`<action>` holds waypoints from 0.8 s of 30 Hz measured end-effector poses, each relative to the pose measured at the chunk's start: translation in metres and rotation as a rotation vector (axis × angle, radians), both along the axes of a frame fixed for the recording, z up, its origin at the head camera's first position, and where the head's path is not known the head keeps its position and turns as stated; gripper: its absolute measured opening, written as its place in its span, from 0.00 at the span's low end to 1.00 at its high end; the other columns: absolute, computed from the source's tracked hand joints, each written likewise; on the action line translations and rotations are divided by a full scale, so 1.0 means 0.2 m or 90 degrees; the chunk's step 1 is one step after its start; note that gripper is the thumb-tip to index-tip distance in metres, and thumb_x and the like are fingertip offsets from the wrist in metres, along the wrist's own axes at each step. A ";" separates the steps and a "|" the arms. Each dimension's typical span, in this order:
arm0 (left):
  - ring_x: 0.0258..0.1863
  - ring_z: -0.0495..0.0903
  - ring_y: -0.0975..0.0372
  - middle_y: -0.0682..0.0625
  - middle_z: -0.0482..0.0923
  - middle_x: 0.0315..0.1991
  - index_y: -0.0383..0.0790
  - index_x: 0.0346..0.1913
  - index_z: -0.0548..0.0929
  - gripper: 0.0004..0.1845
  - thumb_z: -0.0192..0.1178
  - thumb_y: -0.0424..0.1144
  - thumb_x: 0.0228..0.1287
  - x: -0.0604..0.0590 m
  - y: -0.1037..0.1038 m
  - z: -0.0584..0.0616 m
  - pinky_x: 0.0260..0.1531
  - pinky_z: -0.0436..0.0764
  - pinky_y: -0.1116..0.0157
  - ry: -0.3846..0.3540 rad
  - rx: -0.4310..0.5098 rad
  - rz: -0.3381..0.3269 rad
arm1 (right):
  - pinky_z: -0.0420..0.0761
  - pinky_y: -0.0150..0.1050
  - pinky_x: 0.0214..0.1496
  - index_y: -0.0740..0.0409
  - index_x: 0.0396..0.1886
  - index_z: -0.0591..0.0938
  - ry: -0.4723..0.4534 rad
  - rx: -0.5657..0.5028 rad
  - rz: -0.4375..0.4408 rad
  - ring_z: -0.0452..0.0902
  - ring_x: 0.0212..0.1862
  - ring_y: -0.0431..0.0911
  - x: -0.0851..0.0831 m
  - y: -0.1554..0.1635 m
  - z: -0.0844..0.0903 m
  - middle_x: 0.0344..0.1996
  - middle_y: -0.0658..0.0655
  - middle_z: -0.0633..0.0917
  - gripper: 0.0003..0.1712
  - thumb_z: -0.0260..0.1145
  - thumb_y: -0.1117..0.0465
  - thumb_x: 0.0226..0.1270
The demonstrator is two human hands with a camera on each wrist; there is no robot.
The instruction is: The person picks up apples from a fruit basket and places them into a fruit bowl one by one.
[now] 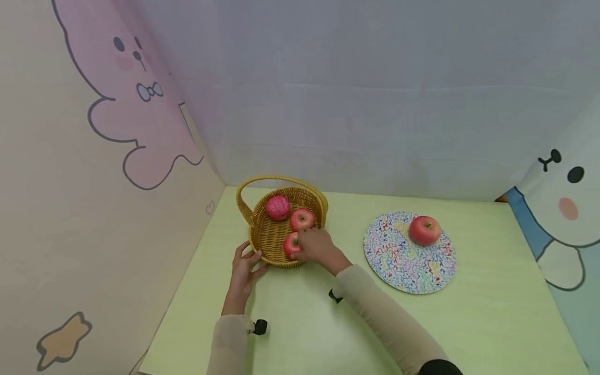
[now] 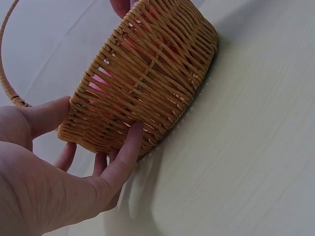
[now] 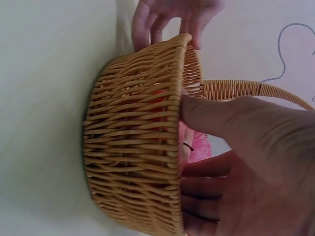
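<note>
Head view. Nearest: right sleeve (image 1: pixel 389 317) and left sleeve (image 1: pixel 229 338), reaching over the pale desk (image 1: pixel 290 333). Both hands at the wicker basket (image 1: pixel 269 238), left part of desk, far side. Left hand (image 1: pixel 242 273) grips the near-left rim, thumb at the edge, fingers spread outside. Right hand (image 1: pixel 320 247) pinches the near apple (image 1: pixel 290 246), thumb on the near side, fingers curled round the far side; gap only as wide as the fruit. That apple sits inside the basket, near right. Far apple (image 1: pixel 301 219) just beyond it; pink fruit (image 1: pixel 278 207) to the far left. To the right, a round patterned mat (image 1: pixel 398 265) bears another apple (image 1: pixel 424 230). Basket mouth faces up; its handle (image 1: pixel 281 178) arches left to right, on the far side. Near apple roundish, no clear long axis; stem seems to point up.

Left wrist view. Thumb at rim, fingertips against the woven outer wall: a light steadying hold, I judge.

Right wrist view. Thumb and fingers reach over the rim to the fruit; contact partly hidden by the weave. A stem points up out of the mouth.

Judgement: step in hand is handling the near apple inside the basket; placing or lifting, cannot tell. Next move calls for a steady basket and fingers clear of the neighbouring apple.
</note>
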State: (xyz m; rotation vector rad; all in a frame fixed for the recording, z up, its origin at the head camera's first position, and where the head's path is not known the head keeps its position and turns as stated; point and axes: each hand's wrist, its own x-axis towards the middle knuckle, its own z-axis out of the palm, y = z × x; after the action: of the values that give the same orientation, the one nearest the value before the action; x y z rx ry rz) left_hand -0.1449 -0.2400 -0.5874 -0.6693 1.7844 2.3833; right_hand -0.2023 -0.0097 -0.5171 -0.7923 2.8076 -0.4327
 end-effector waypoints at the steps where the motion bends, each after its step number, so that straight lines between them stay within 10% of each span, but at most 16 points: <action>1: 0.71 0.71 0.45 0.34 0.64 0.75 0.47 0.80 0.58 0.33 0.56 0.30 0.78 0.00 0.00 0.00 0.67 0.79 0.41 0.002 -0.001 -0.002 | 0.63 0.38 0.26 0.49 0.18 0.68 -0.014 0.005 -0.001 0.65 0.26 0.44 -0.01 -0.01 0.01 0.24 0.48 0.69 0.29 0.77 0.44 0.63; 11: 0.72 0.71 0.44 0.34 0.64 0.75 0.47 0.80 0.58 0.34 0.57 0.30 0.77 0.00 -0.01 0.00 0.67 0.79 0.40 0.006 0.005 -0.004 | 0.73 0.42 0.35 0.64 0.55 0.78 -0.097 0.000 0.009 0.73 0.34 0.46 -0.03 -0.05 0.02 0.36 0.53 0.81 0.31 0.79 0.49 0.64; 24: 0.70 0.72 0.46 0.34 0.65 0.74 0.47 0.79 0.59 0.33 0.57 0.30 0.77 0.00 -0.01 -0.01 0.66 0.79 0.41 0.002 0.004 0.002 | 0.82 0.45 0.47 0.59 0.54 0.77 -0.071 -0.151 0.038 0.80 0.44 0.50 -0.07 0.01 -0.09 0.47 0.57 0.84 0.28 0.79 0.54 0.59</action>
State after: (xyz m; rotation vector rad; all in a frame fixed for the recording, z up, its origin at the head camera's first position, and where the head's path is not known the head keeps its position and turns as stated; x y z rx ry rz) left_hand -0.1444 -0.2415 -0.5897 -0.6680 1.7787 2.3922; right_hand -0.2164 -0.0074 -0.5354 -0.8661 2.6529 -0.7843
